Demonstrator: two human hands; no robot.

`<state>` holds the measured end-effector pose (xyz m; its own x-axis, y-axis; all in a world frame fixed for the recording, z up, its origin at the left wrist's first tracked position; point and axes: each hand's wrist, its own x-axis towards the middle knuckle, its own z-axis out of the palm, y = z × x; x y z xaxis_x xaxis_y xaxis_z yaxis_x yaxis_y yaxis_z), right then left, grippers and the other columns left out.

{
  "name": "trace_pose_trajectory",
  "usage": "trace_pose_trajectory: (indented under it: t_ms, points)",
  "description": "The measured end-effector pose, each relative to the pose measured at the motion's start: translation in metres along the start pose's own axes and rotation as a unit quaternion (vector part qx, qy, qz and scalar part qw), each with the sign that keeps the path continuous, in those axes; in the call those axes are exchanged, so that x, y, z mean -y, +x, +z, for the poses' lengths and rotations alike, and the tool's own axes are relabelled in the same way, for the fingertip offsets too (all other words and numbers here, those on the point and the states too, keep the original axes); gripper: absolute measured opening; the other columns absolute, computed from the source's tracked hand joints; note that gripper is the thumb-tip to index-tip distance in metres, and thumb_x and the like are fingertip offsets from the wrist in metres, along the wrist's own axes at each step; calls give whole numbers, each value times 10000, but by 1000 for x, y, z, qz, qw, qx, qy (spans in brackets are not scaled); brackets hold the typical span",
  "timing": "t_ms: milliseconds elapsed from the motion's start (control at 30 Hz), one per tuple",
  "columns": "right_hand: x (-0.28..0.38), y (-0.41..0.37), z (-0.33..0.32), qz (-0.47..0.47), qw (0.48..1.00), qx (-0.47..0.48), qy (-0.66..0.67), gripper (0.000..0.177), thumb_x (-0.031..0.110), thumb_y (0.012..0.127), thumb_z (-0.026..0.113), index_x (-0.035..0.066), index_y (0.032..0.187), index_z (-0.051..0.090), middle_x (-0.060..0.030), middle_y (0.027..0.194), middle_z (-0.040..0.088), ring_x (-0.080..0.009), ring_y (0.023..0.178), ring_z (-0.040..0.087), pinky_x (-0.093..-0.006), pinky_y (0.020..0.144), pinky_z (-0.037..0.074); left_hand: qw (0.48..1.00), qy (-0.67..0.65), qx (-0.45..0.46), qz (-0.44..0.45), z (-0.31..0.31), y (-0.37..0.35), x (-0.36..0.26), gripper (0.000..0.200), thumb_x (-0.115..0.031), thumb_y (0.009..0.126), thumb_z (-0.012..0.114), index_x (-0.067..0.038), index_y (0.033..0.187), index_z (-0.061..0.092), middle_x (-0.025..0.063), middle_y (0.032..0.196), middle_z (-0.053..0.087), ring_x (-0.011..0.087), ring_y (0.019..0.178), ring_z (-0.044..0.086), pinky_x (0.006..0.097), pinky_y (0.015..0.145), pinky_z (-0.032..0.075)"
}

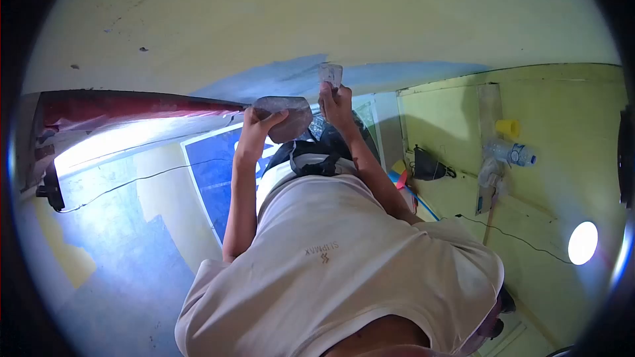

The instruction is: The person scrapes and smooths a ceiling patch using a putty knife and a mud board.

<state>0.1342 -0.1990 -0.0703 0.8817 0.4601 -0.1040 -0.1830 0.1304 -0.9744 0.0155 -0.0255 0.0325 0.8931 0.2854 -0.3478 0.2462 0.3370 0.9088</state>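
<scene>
My left hand [254,133] grips a wide, flat grey plate [283,119] by its left side, thumb across its face. Just right of it, my right hand [336,107] is closed round a small putty knife or scraper [331,74], whose pale, smeared blade points up. Behind the blade, a bluish-grey patch [278,78] spreads over the pale yellow surface [317,13]. The blade overlaps this patch in view; whether it touches the surface is hard to tell. The plate and the blade are apart.
A clear bottle [516,154] and yellow cup [507,127] are at right, near a dark bag [428,164]. A bright round light [583,243] shines lower right. A blue panel [211,175] and a thin cable [142,178] lie left; red sheeting [132,109] runs above.
</scene>
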Motion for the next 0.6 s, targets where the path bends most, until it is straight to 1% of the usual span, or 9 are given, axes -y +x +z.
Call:
trace_pose_trajectory:
  t_ms: [33, 67, 233, 267, 367, 400, 500, 533, 600]
  points:
    - [-11, 1, -3, -9, 1000, -13, -24, 417, 367, 972, 586, 20, 746, 544, 47, 536, 475, -34, 493, 433, -251, 434, 324, 1000, 15, 6, -2, 0, 3, -4, 212, -69, 815, 718, 32, 994, 667, 71, 927, 701, 136, 829, 649, 285, 774, 507]
    - [-26, 4, -9, -21, 998, -26, -49, 417, 359, 974, 583, 15, 740, 545, 45, 536, 479, -37, 491, 434, -257, 433, 328, 999, -26, -7, 18, 3, 2, 0, 221, -78, 813, 720, 35, 995, 666, 74, 931, 701, 139, 824, 651, 289, 772, 511]
    - [-13, 7, -2, -67, 994, -22, -89, 422, 349, 971, 584, -2, 737, 561, 26, 521, 477, -57, 468, 443, -278, 429, 346, 1000, -12, -8, -8, -1, 0, 3, 235, -70, 808, 722, 29, 1013, 665, 79, 952, 700, 149, 852, 653, 299, 792, 509]
    - [-12, 4, 0, -13, 999, -26, -40, 420, 349, 974, 576, -2, 743, 571, 13, 509, 485, -65, 472, 462, -283, 429, 350, 1000, -13, 2, -17, -3, 1, 3, 248, -62, 807, 720, 24, 1032, 664, 79, 974, 698, 153, 878, 650, 304, 815, 503]
    - [-29, 6, -8, -47, 993, -30, -100, 410, 350, 975, 575, 14, 740, 565, 23, 508, 478, -61, 472, 472, -280, 426, 345, 1000, -19, 5, -1, -4, 5, 2, 266, -57, 803, 717, 21, 1053, 665, 79, 995, 698, 157, 893, 649, 309, 829, 498]
    - [-15, 4, -2, -36, 996, -18, -78, 420, 362, 975, 572, 22, 728, 560, 18, 504, 473, -58, 472, 476, -281, 428, 346, 1000, -14, 3, 0, -6, 6, 2, 263, -58, 803, 716, 21, 1049, 666, 79, 993, 698, 157, 894, 649, 310, 828, 497]
    - [6, 8, 7, -64, 993, -1, -99, 424, 362, 976, 571, 21, 725, 557, 31, 513, 478, -47, 473, 475, -274, 428, 343, 1000, 5, 6, -25, -1, -1, -1, 248, -62, 808, 710, 23, 1037, 666, 81, 992, 698, 162, 902, 649, 306, 827, 494]
    - [5, 5, 6, -18, 998, 2, -65, 405, 353, 977, 567, 17, 752, 570, 30, 514, 494, -58, 459, 477, -275, 426, 345, 1000, -3, 5, -21, -1, -2, 0, 247, -61, 809, 710, 23, 1036, 665, 82, 992, 698, 162, 901, 650, 305, 827, 494]
    - [12, 0, 12, -24, 1000, -2, -14, 395, 359, 976, 571, 24, 765, 566, 34, 514, 488, -62, 449, 473, -269, 422, 341, 1000, -5, 4, -4, -3, 2, 2, 243, -59, 811, 706, 22, 1036, 666, 81, 990, 699, 163, 895, 652, 301, 826, 495]
